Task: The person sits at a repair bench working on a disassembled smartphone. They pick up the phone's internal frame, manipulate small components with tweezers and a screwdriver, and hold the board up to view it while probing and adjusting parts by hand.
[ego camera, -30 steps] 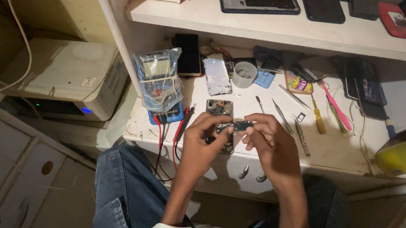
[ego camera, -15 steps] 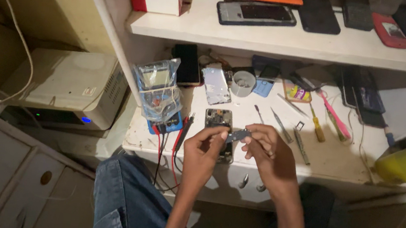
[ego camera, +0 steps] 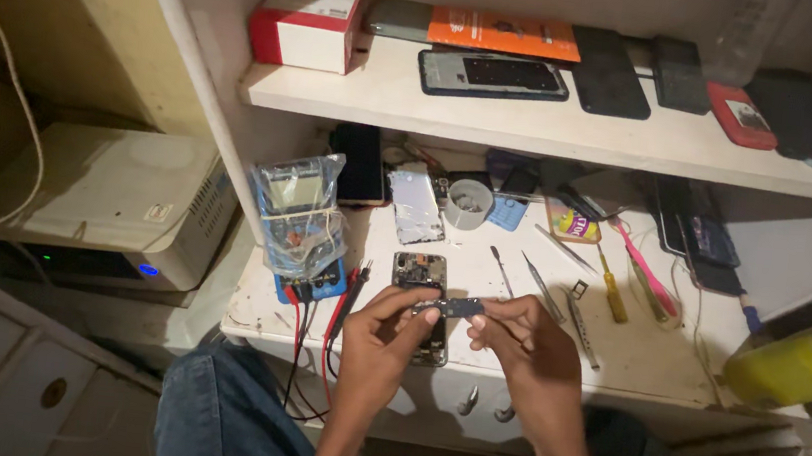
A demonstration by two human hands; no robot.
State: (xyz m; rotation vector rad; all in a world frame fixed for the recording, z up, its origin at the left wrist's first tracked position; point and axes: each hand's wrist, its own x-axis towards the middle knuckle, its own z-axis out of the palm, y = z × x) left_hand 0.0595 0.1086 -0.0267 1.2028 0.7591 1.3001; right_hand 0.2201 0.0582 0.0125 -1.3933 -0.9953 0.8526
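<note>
Both hands meet over the front of a white workbench [ego camera: 654, 360]. My left hand [ego camera: 382, 341] and my right hand [ego camera: 526, 349] pinch the two ends of a small dark flat part [ego camera: 459, 308] held level between them. Just beneath and behind it lies an opened phone [ego camera: 421, 278] with its circuit board showing, partly hidden by my left fingers. Tweezers [ego camera: 545, 288] and a thin screwdriver [ego camera: 502, 269] lie just right of the phone.
A wrapped blue multimeter [ego camera: 299, 215] with red and black leads stands at left. A yellow-handled screwdriver [ego camera: 612, 294], a pink tool [ego camera: 645, 270], a white cup [ego camera: 469, 204] and phones sit behind. The shelf above [ego camera: 558, 123] holds more phones and a red-white box [ego camera: 306, 27]. A yellow container [ego camera: 794, 367] is at right.
The view has tilted upward, so the bench and shelf sit lower in frame. My hands stay together on the small part above the opened phone.
</note>
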